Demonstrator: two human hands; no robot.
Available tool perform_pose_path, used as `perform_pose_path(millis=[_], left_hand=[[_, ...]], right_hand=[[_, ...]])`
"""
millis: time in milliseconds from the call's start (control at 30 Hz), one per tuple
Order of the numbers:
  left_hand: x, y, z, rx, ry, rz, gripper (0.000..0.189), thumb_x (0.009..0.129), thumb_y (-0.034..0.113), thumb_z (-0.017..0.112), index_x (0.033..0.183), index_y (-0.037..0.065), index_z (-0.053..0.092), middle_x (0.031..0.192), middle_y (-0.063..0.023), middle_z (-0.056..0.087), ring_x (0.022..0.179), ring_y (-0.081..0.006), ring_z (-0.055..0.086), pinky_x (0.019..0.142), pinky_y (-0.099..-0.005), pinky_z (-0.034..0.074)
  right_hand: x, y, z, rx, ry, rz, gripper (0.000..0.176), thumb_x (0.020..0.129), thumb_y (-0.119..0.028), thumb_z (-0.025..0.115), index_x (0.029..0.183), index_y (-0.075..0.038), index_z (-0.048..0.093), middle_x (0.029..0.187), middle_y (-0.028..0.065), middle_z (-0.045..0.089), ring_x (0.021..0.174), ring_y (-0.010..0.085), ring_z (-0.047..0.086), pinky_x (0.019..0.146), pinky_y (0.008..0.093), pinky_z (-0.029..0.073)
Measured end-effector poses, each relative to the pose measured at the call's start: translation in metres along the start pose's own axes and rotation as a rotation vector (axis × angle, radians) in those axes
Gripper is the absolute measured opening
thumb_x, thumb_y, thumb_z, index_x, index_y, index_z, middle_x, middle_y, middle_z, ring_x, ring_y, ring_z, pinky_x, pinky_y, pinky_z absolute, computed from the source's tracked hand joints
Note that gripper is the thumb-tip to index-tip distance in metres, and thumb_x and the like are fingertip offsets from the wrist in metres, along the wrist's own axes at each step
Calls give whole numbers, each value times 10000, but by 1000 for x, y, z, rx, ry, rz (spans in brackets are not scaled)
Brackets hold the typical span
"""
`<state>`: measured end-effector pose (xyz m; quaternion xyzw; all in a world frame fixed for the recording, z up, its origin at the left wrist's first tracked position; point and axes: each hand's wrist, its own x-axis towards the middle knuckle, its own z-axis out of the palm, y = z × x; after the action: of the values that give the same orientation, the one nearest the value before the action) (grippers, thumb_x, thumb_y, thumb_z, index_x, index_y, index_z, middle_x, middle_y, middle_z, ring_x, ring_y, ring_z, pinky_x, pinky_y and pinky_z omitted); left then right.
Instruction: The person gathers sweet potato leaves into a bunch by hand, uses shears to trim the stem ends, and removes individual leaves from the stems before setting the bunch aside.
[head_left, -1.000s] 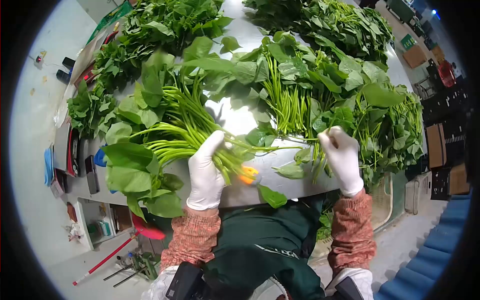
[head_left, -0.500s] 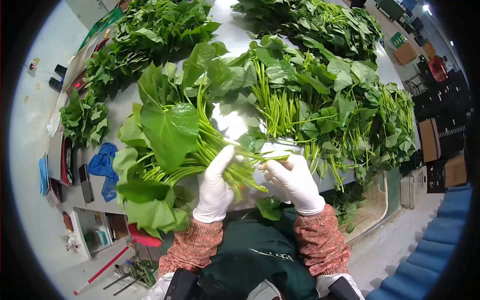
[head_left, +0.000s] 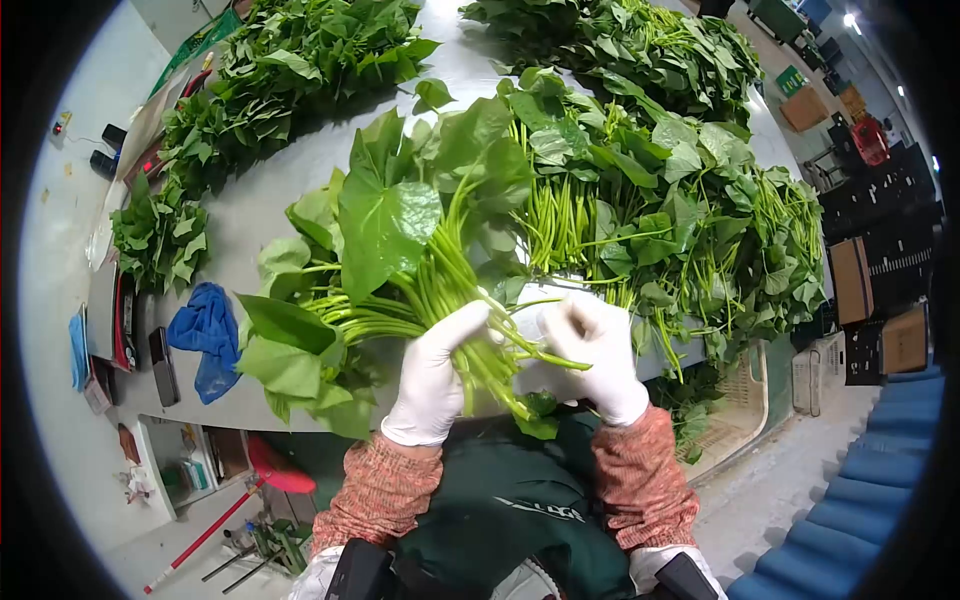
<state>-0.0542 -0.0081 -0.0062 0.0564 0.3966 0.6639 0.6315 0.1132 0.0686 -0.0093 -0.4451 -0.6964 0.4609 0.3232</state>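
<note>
at the far left, a white open cabinet holds small items in its compartments, too small to make out. beside it, a slim red handle slants up to the broad, smooth head of a red tool. on the grey, smooth tabletop lie a flat dark slab and, just beside it, a crumpled, thin blue sheet; farther back spreads a heap of broad green leaves. next comes the bunch of leafy stems, raised over the near edge of the tabletop in the left hand: its long axis runs aslant, the wide, glossy, pointed leaves fanning to the upper left, the bare, round, uneven stem ends pointing to the lower right. the left hand, in a thin white glove above a ribbed orange knit sleeve, has its fingers clamped around the stems. the right hand, gloved alike, is just beside the stem ends, fingers curled; whether they pinch a stem, i cannot tell. behind it, a row of cut stems stands nearly upright in view, ends toward the person. below the tabletop at right, a cream plastic crate with a rounded rim holds loose leaves.
</note>
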Motion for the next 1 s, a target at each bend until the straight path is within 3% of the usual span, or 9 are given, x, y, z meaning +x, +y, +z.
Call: perform_pose_path(millis=[67,133,300,400,500,667,833,933,1000], left_hand=[[-1,3,2,36,-38,-19,245,946,118,559,1120,-45,614,938,-88,647,866,-147,633,759,-294,543],[-1,1,3,118,-12,-34,247,950,112,549,1124,-51,611,946,-93,647,863,-154,636,746,-311,554],[1,-10,16,-73,-31,-99,213,896,33,618,1104,-13,614,990,-84,655,839,-142,647,718,-269,540],[1,-18,13,-31,-19,8,253,879,-13,612,1132,-5,617,1000,-80,658,860,-166,649,756,-284,535],[4,-33,-8,473,-81,296,357,850,-70,598,1192,31,615,1029,-87,660,951,-187,635,846,-284,497],[3,-25,-3,-104,-103,-48,334,870,-60,588,1194,14,610,1081,-91,647,1006,-168,618,892,-281,475],[-2,-29,3,359,-65,194,237,920,33,583,1146,-30,615,1044,-91,649,971,-145,625,840,-265,498],[-7,-14,14,96,-48,-17,201,910,67,600,1089,-18,631,969,-105,655,887,-174,646,794,-289,524],[-6,-4,11,-1,-40,-164,189,900,92,617,1055,-14,632,923,-104,654,825,-183,652,756,-310,544]], right_hand=[[6,-1,-19,182,-80,241,209,892,-152,655,766,13,627,668,2,578,626,34,487,571,215,409],[7,-13,-27,281,-100,143,172,867,-141,679,803,12,635,708,-2,584,653,26,501,579,208,415],[5,-45,-16,-455,-99,-485,194,733,-163,732,870,-82,622,789,75,583,718,251,604,642,344,478],[0,-46,-3,-709,35,-568,144,752,-138,691,794,-86,563,716,71,505,655,258,539,607,358,429],[-5,-40,6,-804,90,-651,133,752,-117,667,771,-82,540,713,72,490,650,250,519,599,354,410],[-11,-38,10,-778,128,-611,140,729,-115,653,766,-70,526,714,81,478,656,246,518,587,346,394],[-10,-37,10,-734,127,-556,118,726,-88,657,779,-61,555,697,84,514,612,263,543,558,347,428],[-4,-30,1,-364,184,-385,84,734,-32,641,757,-51,562,680,94,564,580,248,590,530,322,467],[2,-25,-27,-187,246,-205,35,800,-24,638,807,-2,613,688,50,612,598,102,592,555,236,468]])
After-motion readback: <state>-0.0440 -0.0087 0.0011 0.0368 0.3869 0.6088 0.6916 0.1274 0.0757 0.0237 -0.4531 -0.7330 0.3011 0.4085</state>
